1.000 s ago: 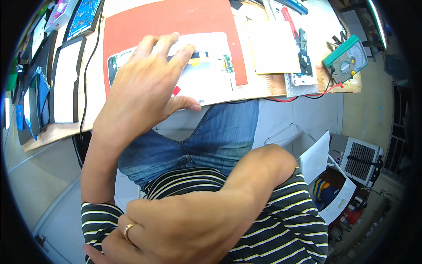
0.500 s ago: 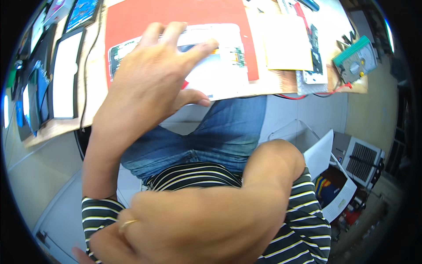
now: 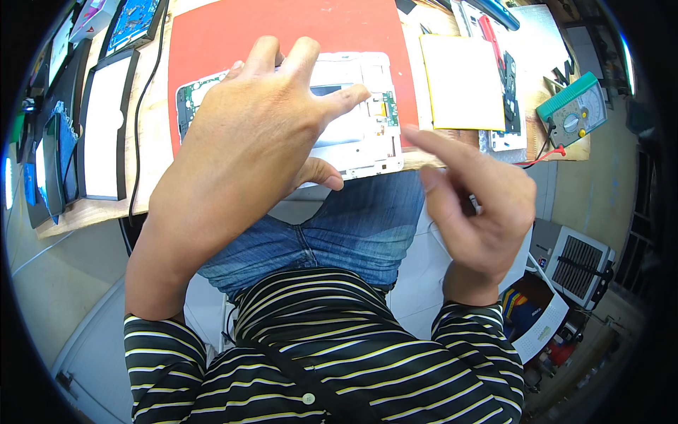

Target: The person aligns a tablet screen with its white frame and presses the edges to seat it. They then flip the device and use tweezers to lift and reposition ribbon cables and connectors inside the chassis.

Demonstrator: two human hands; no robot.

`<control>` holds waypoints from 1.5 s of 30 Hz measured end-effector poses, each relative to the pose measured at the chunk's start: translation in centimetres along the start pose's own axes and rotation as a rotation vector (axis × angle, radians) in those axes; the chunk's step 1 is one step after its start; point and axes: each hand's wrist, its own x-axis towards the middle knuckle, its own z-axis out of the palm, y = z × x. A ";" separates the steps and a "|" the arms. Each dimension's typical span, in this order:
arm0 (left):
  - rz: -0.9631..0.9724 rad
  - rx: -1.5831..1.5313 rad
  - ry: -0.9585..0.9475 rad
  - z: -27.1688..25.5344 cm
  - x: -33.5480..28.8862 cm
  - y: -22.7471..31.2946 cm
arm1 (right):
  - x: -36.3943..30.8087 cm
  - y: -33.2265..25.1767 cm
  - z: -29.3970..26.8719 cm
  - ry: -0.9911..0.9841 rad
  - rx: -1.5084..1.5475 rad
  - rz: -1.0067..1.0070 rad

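An opened white tablet (image 3: 339, 132), with green circuit board showing at both ends, lies on a red mat (image 3: 339, 25) at the table's near edge. My left hand (image 3: 247, 120) spans it: the fingers reach over to its far side, and the thumb rests at its near edge. Much of the tablet's left half is hidden beneath that hand. Just off the tablet's near right corner, my right hand (image 3: 487, 205) hangs in front of the table edge. Its index finger and thumb are apart, the other fingers curl inward, and I see nothing held in it.
Right of the mat lie a yellow-edged pad (image 3: 462, 81), a red-handled tool (image 3: 489, 37) and a green-and-grey analog multimeter (image 3: 573, 113) with leads. Along the left stand a shallow black-edged tray (image 3: 106, 131), a black cable (image 3: 139, 116) and a blue circuit board (image 3: 131, 25).
My right hand has swung up from low near my body to the tablet's right corner. My left hand remains over the tablet, shifted slightly right.
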 end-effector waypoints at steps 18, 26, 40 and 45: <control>0.034 0.068 -0.069 -0.9 0.3 0.1 | 1.5 4.1 1.2 -0.217 -0.176 0.070; -0.005 -0.075 0.123 1.2 -1.5 0.0 | 2.8 5.2 -0.5 -0.352 -0.100 -0.047; -0.007 -0.247 0.295 3.6 -2.2 -0.5 | 6.5 3.2 2.2 -0.500 -0.324 -0.211; 0.080 -0.369 0.301 1.8 -2.8 -2.7 | 7.0 3.1 2.1 -0.522 -0.296 -0.194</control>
